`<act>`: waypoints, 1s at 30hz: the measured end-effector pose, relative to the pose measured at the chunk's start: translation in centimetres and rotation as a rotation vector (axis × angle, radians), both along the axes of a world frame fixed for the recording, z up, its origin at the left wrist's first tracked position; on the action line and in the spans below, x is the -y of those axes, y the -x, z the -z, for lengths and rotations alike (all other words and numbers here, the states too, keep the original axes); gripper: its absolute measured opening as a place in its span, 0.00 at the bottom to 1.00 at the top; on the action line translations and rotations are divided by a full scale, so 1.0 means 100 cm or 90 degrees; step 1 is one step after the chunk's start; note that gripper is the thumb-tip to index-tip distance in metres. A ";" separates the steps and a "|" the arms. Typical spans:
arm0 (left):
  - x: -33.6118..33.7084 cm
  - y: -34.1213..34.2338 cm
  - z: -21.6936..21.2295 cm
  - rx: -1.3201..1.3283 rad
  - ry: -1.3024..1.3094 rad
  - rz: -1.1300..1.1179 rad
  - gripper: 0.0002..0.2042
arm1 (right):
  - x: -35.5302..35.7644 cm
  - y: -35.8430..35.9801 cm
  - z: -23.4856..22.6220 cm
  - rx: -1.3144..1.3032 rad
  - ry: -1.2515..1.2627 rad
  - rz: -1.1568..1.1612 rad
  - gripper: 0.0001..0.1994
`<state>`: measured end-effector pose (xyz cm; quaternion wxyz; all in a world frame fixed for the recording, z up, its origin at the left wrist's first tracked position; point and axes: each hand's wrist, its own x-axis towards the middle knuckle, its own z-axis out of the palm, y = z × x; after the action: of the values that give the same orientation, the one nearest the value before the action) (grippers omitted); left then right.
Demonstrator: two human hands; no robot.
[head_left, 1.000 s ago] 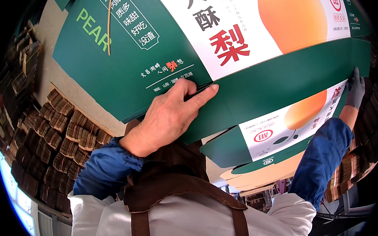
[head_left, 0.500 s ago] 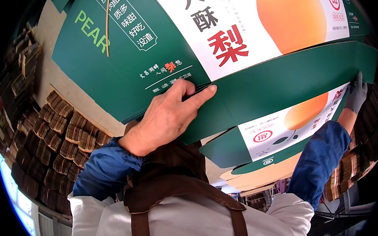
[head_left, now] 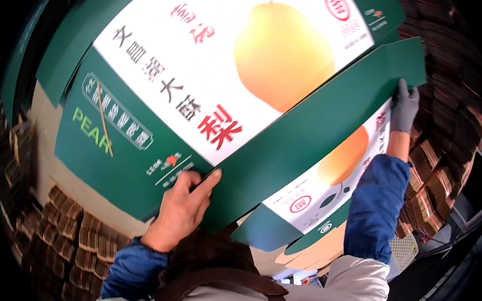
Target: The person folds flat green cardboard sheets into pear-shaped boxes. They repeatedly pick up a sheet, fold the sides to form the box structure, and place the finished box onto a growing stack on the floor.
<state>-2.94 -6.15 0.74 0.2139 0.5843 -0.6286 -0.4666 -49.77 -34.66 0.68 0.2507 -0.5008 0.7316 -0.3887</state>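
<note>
A large flat green-and-white carton sheet, printed with a big yellow pear, spreads out in front of me. My left hand, bare, is closed at its near edge. The forefinger lies along the crease beside the long green flap, and the other fingers curl under, partly hidden. My right hand, in a grey glove, grips the far right end of that flap, where a second white panel with an orange pear folds down toward me. A thin brown strip lies across the green panel on the left.
Bundles of stacked flat cardboard stand on the floor at lower left, with more bundles at right. A pale perforated crate sits near my right elbow. Further green board shows at upper left.
The carton now appears turned and lower left in view, with more of its far part showing. Both hands keep about the same places on it.
</note>
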 end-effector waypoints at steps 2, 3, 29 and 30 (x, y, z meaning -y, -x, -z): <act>0.000 0.002 -0.003 0.009 -0.010 0.004 0.24 | -0.003 0.005 0.000 0.007 0.005 -0.007 0.25; 0.001 0.003 -0.003 0.005 -0.001 0.004 0.24 | -0.005 0.000 -0.002 0.021 0.009 0.001 0.27; 0.003 0.004 -0.005 0.026 0.000 0.014 0.21 | -0.002 -0.012 0.005 -0.097 -0.096 0.056 0.27; 0.004 0.005 -0.006 0.025 -0.001 0.015 0.21 | -0.002 -0.009 0.007 -0.126 -0.090 0.053 0.28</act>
<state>-3.40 -6.51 1.30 0.1952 0.5862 -0.6393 -0.4579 -48.90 -34.46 -0.04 0.1955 -0.4870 0.7984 -0.2952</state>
